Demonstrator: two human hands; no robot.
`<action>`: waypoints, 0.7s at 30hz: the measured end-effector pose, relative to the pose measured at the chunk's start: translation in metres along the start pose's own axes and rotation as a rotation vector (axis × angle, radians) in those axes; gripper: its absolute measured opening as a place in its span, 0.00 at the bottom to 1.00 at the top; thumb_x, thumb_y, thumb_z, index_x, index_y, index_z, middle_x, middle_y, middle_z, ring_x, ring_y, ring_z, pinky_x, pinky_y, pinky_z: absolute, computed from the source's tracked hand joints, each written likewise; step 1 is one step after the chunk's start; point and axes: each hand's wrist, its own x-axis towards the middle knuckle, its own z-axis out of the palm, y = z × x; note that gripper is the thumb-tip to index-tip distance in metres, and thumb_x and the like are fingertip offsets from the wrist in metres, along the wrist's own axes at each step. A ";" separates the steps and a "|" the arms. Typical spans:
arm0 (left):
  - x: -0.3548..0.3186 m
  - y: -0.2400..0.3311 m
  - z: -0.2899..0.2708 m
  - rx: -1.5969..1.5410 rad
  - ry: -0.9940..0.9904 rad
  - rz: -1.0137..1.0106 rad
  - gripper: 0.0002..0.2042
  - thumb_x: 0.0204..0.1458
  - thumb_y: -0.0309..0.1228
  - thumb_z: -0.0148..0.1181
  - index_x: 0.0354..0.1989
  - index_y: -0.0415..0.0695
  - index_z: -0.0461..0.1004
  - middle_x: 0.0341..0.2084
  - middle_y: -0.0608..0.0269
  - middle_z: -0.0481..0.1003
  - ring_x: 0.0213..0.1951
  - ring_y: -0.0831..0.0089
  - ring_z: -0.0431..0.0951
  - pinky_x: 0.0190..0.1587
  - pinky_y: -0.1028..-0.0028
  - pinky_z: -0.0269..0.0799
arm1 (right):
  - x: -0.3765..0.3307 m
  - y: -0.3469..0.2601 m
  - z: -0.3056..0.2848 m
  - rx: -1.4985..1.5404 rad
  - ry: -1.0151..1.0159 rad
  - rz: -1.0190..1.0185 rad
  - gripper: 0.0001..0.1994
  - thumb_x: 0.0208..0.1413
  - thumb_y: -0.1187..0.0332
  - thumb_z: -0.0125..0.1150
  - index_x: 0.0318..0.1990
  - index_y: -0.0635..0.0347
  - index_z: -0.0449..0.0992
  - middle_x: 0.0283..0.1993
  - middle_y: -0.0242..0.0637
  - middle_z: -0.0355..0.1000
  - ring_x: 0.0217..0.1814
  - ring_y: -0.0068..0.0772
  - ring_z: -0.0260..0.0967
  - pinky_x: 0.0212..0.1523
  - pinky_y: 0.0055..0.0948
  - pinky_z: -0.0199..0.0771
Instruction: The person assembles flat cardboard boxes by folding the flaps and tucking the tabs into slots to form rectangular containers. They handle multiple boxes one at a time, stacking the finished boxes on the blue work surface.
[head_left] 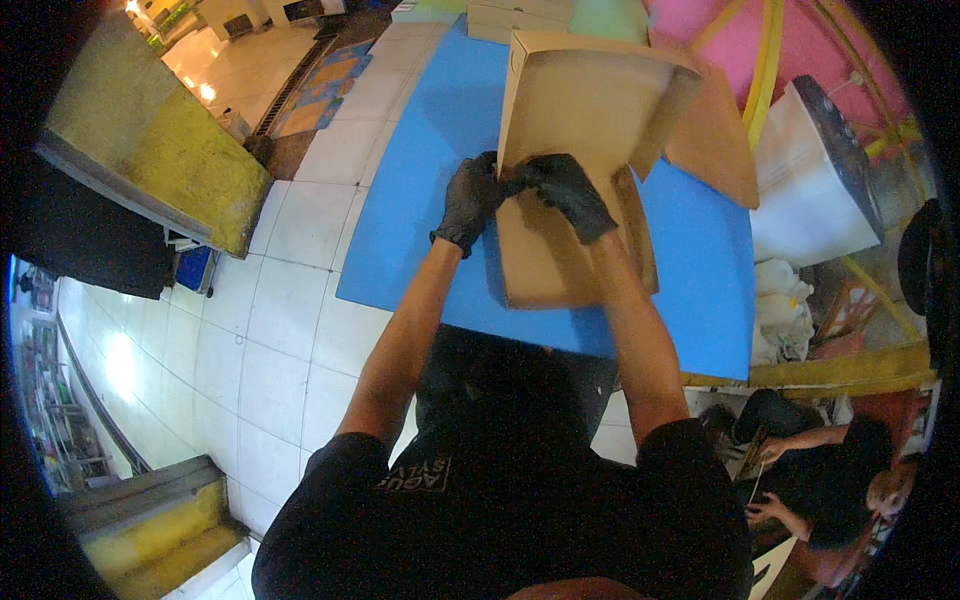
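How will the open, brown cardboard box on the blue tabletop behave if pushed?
The box is probably light, given its thin cardboard walls; standing open, it may flex; its flat sides suggest sliding, not rolling.

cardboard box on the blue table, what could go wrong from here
The left hand and right hand meet at the left side of the cardboard box, so pressing hard there might crease it. Its near end lies close to the edge of the blue table, so a pull toward the body could tip it off.
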 end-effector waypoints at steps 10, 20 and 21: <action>-0.011 0.005 -0.025 -0.212 -0.158 -0.169 0.27 0.40 0.28 0.63 0.51 0.34 0.66 0.27 0.51 0.75 0.24 0.68 0.73 0.26 0.72 0.69 | 0.028 0.004 0.002 -0.481 -0.171 -0.413 0.08 0.35 0.63 0.61 0.19 0.58 0.76 0.23 0.42 0.72 0.25 0.45 0.70 0.28 0.39 0.71; -0.012 -0.007 -0.024 -0.455 -0.152 -0.327 0.20 0.44 0.32 0.59 0.46 0.36 0.71 0.27 0.59 0.76 0.21 0.76 0.73 0.23 0.78 0.70 | 0.018 -0.012 0.026 -0.613 -0.008 -0.175 0.10 0.33 0.61 0.61 0.22 0.58 0.76 0.28 0.46 0.72 0.31 0.50 0.70 0.33 0.44 0.71; -0.011 -0.004 -0.022 -0.476 -0.150 -0.354 0.20 0.44 0.33 0.60 0.46 0.36 0.72 0.28 0.59 0.77 0.22 0.76 0.74 0.24 0.78 0.70 | 0.017 -0.009 0.026 -0.645 -0.051 -0.142 0.11 0.33 0.61 0.62 0.22 0.58 0.76 0.28 0.46 0.72 0.31 0.50 0.70 0.33 0.44 0.71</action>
